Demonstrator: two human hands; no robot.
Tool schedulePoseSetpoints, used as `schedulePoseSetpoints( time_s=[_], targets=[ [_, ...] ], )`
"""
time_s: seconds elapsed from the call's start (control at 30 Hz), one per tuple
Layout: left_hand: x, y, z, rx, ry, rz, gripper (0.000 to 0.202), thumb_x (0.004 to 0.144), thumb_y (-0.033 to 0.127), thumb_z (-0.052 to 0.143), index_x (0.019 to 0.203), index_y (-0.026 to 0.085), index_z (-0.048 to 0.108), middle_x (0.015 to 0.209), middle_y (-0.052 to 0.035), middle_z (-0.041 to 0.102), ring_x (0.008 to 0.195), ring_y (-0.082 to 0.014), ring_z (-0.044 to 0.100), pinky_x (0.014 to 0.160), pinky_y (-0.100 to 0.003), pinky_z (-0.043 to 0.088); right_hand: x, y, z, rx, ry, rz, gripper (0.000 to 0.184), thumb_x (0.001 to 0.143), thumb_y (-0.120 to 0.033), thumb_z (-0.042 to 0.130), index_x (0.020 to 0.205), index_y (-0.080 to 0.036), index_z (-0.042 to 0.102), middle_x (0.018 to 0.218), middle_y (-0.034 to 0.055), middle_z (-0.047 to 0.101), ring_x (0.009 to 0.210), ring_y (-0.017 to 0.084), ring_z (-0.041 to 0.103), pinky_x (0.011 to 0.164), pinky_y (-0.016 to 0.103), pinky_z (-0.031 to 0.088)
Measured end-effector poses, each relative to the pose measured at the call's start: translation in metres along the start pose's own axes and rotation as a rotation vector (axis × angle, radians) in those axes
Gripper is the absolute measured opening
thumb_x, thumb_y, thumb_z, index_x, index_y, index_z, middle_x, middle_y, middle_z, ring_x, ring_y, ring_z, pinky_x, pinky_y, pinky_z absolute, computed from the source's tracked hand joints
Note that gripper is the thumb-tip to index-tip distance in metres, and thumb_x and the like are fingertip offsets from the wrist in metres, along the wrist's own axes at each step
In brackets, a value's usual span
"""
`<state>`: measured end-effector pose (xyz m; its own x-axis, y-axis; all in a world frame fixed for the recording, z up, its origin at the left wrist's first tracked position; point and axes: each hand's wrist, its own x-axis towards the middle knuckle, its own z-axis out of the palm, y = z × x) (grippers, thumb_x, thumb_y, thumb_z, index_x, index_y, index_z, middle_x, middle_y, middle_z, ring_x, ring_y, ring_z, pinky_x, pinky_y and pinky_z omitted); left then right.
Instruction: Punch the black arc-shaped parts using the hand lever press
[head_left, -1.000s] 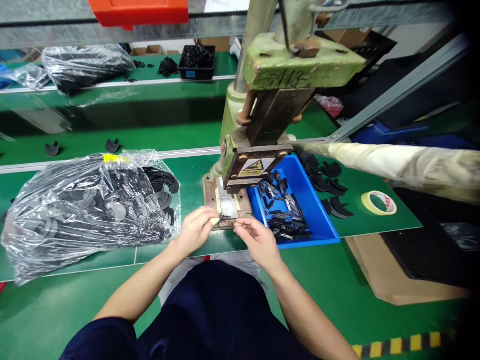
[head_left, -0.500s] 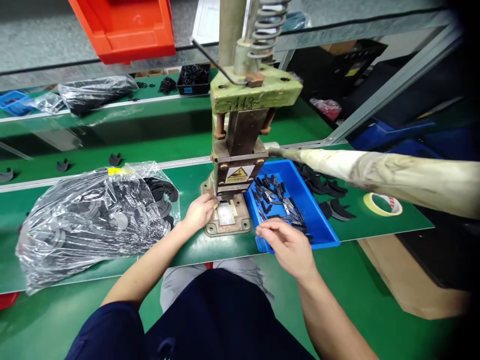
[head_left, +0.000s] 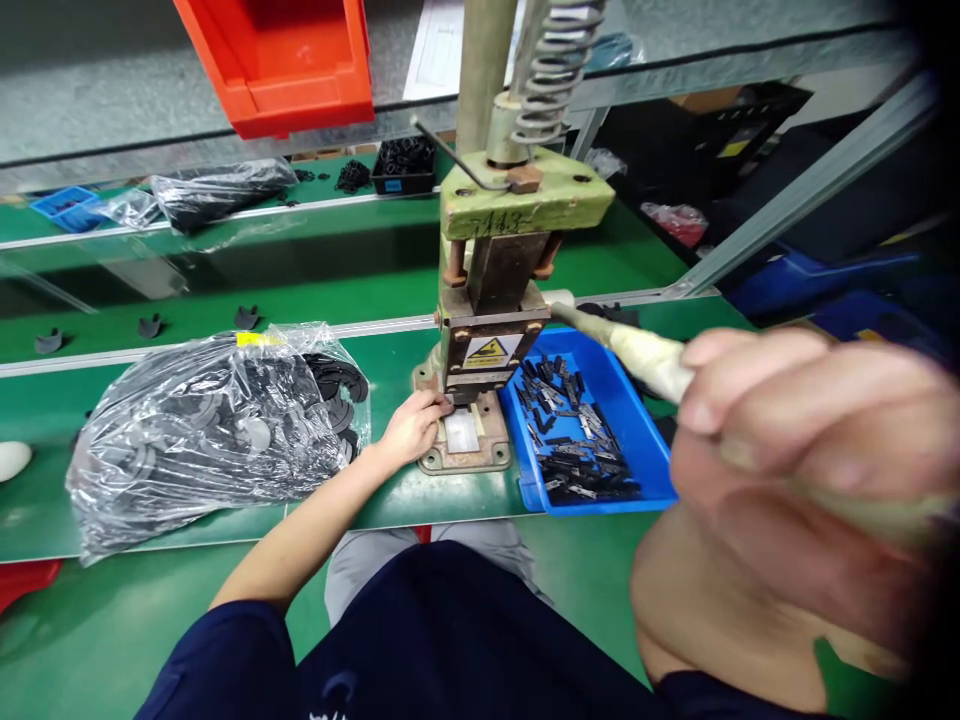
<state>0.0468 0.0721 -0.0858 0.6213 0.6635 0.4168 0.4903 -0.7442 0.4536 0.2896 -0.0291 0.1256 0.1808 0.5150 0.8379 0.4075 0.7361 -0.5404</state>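
A green hand press stands on the green bench, its ram just above a base plate. My left hand rests at the left side of the base plate, fingers pinched under the ram on something I cannot make out. My right hand, large and close to the camera, is wrapped round the cloth-covered press lever. A blue tray of several small black parts sits right of the press.
A clear plastic bag full of black curved pieces lies left of the press. An orange bin hangs on the shelf above. Loose black pieces lie on the conveyor behind, with a black box further back.
My right hand left the front of the base plate, passed over the blue tray, then rose and gripped the press lever. My left hand moved in under the ram.
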Motion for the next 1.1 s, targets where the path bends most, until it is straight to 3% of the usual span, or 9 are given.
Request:
schedulePoseSetpoints(
  time_s=[0.07,0.17,0.33,0.5,0.63,0.7,0.77,0.9,1.1],
  targets=[
    [-0.002,-0.001,0.003,-0.021,0.013,-0.01,0.04,0.083,0.004,0.043,0.11,0.015,0.07,0.111,-0.0111,0.065,0.105,-0.0216,0.06,0.094,-0.038,0.052,-0.028,0.007,0.002,0.088,0.023,-0.111,0.05,0.083,-0.067,0.054,0.054,-0.027,0.042,0.048,-0.0033,0.038,0.05,0.015,0.049,0.068,0.047,0.049],
    [-0.004,-0.002,0.007,-0.037,0.012,-0.038,0.041,0.083,0.005,0.043,0.112,0.016,0.07,0.112,-0.0108,0.065,0.106,-0.0219,0.059,0.094,-0.039,0.052,-0.078,0.019,0.01,-0.006,0.146,-0.103,0.043,0.084,-0.038,0.057,0.049,-0.024,0.037,0.048,-0.0031,0.041,0.049,0.016,0.048,0.068,0.05,0.048],
    [-0.005,0.003,0.008,-0.041,-0.009,-0.041,0.043,0.082,0.004,0.043,0.113,0.016,0.07,0.115,-0.0112,0.065,0.111,-0.0225,0.059,0.099,-0.039,0.05,-0.126,0.039,0.021,-0.042,0.311,-0.128,0.034,0.079,-0.029,0.055,0.051,-0.025,0.037,0.051,-0.0028,0.048,0.053,0.018,0.05,0.072,0.051,0.049],
    [-0.025,0.004,-0.013,0.022,-0.02,-0.114,0.04,0.086,0.01,0.047,0.121,0.015,0.066,0.125,-0.012,0.062,0.117,-0.0226,0.057,0.103,-0.037,0.049,-0.125,0.049,0.017,-0.037,0.303,-0.183,0.025,0.074,-0.032,0.058,0.054,-0.029,0.044,0.05,-0.001,0.048,0.051,0.021,0.051,0.061,0.05,0.047],
    [-0.046,-0.023,-0.051,0.234,0.02,-0.494,0.027,0.087,0.014,0.052,0.106,0.013,0.071,0.111,-0.0127,0.065,0.107,-0.0243,0.061,0.099,-0.038,0.05,-0.122,0.049,0.021,-0.111,0.349,-0.2,0.012,0.077,-0.037,0.051,0.066,-0.039,0.055,0.046,-0.0004,0.041,0.045,0.023,0.044,0.052,0.048,0.045],
    [-0.049,-0.04,-0.067,0.345,0.027,-0.677,0.025,0.087,0.015,0.054,0.106,0.011,0.07,0.107,-0.0141,0.064,0.105,-0.0253,0.061,0.098,-0.038,0.049,-0.122,0.047,0.024,-0.094,0.356,-0.191,0.012,0.078,-0.034,0.049,0.072,-0.041,0.057,0.048,-0.0008,0.042,0.047,0.022,0.044,0.055,0.048,0.046],
    [-0.046,-0.053,-0.076,0.416,0.009,-0.765,0.026,0.088,0.02,0.057,0.109,0.01,0.069,0.108,-0.0143,0.063,0.104,-0.0256,0.061,0.097,-0.037,0.049,-0.123,0.044,0.025,-0.03,0.333,-0.175,0.012,0.078,-0.03,0.052,0.071,-0.037,0.058,0.053,-0.0009,0.048,0.052,0.021,0.048,0.062,0.048,0.047],
    [-0.029,-0.062,-0.073,0.508,-0.122,-0.77,0.03,0.088,0.031,0.062,0.11,0.012,0.068,0.114,-0.014,0.06,0.103,-0.0256,0.06,0.094,-0.035,0.049,-0.127,0.041,0.02,0.048,0.295,-0.125,0.022,0.077,-0.025,0.059,0.056,-0.029,0.052,0.059,-0.0008,0.056,0.06,0.022,0.054,0.072,0.053,0.048],
    [-0.026,-0.048,-0.067,0.584,-0.249,-0.775,0.021,0.093,0.022,0.052,0.102,0.012,0.068,0.105,-0.0123,0.059,0.095,-0.0225,0.061,0.088,-0.033,0.049,-0.127,0.043,0.016,0.027,0.297,-0.149,0.03,0.074,-0.026,0.065,0.051,-0.024,0.045,0.056,-0.0037,0.059,0.059,0.02,0.059,0.071,0.053,0.052]
  ],
)
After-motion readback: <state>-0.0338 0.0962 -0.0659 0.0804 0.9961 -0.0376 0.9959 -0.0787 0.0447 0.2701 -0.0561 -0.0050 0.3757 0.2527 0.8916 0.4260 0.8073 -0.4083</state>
